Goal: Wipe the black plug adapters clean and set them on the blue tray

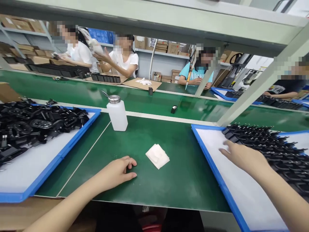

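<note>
My left hand (pixel 118 170) rests on the green table mat with its fingers curled loosely and nothing visible in them. A folded white cloth pad (pixel 157 156) lies just right of it. My right hand (pixel 238 155) reaches onto the white sheet of the blue-rimmed tray (pixel 212 162) at the right, fingers stretched flat toward rows of black plastic parts (pixel 267 143). It touches the tray sheet beside the nearest parts and holds none.
A white dispenser bottle (pixel 117 113) with a metal cap stands mid-table. At left, a second blue tray (pixel 60 154) holds a heap of black parts (pixel 31 124). Beyond runs a green conveyor (pixel 79 91) carrying a small black part (pixel 173 109). Several people work opposite. A slanted frame post (pixel 253 93) rises right.
</note>
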Demonstrator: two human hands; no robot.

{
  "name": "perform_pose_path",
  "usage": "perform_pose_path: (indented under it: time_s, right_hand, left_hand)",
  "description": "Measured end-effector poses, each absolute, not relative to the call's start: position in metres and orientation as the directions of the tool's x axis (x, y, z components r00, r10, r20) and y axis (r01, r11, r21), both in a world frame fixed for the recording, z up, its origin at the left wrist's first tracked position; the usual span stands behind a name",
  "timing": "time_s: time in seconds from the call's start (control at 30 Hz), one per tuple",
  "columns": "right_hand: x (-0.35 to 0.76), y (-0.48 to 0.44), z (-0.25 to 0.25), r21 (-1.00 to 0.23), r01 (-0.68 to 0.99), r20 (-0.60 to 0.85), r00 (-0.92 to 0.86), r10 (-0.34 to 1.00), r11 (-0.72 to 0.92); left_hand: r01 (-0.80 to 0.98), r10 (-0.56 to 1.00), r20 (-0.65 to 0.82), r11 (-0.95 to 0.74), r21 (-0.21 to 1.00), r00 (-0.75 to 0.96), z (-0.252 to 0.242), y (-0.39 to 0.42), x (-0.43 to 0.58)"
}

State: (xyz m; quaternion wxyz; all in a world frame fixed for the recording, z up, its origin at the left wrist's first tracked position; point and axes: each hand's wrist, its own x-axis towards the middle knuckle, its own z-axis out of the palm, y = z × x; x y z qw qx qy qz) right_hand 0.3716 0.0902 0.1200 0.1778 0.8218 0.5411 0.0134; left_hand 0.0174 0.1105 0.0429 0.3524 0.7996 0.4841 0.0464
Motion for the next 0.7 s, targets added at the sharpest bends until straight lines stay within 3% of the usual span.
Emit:
perform_pose_path:
  time_s: [0.1,0.23,0.33,0.57,0.7]
  right_hand:
    - [0.338,0.160,0.119,0.293,0.945,-0.063,0.168,0.984,-0.142]
    - [0.316,0.258,0.101,0.303,0.940,0.039,0.151,0.988,-0.156]
    - [0.317,0.302,0.090,0.313,0.941,0.035,0.126,0.991,-0.131]
    - [0.330,0.331,0.101,0.347,0.937,-0.089,-0.012,0.996,0.042]
    - [0.288,0.293,0.100,0.206,0.930,-0.042,-0.304,0.952,0.306]
  left_hand:
    - [0.737,0.806,-0.267,-0.279,0.616,0.529,0.043,0.111,0.017]
    - [0.734,0.819,-0.246,-0.280,0.618,0.519,0.041,0.111,0.017]
    - [0.737,0.836,-0.229,-0.271,0.619,0.499,0.040,0.112,0.020]
    - [0.811,0.867,-0.237,-0.268,0.520,0.438,0.042,0.116,0.031]
    - [0.781,0.850,-0.281,-0.216,0.586,0.445,0.042,0.119,0.028]
